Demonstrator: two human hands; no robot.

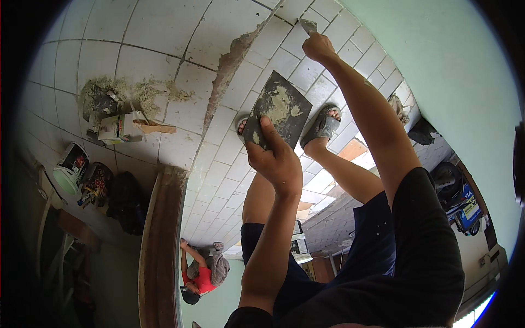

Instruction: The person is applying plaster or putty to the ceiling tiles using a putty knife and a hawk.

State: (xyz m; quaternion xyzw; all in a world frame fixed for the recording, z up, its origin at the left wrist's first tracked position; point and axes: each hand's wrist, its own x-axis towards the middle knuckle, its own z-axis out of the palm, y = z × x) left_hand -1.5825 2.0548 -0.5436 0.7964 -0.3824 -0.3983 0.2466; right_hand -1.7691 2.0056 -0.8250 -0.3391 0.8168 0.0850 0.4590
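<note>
My left hand (pixel 273 158) grips a dark, flat square board (pixel 287 98) smeared with pale paste, thumb over its near edge, above my sandalled feet. My right hand (pixel 320 48) is stretched out at the top, closed on a small scraper (pixel 306 25), whose metal blade lies over the small white tiles (pixel 355 60). I cannot tell whether the blade touches them. A jagged, rough strip (pixel 229 57) runs between these small tiles and the larger ones at the left.
At left are debris with torn packaging (pixel 123 126), a white bucket (pixel 71 167) and a black bag (pixel 126 202). A wooden frame (pixel 158 246) stands lower left. A co-worker in red (pixel 205 279) crouches below. A pale green wall (pixel 454 71) borders the right; vehicles (pixel 462 202) stand beyond.
</note>
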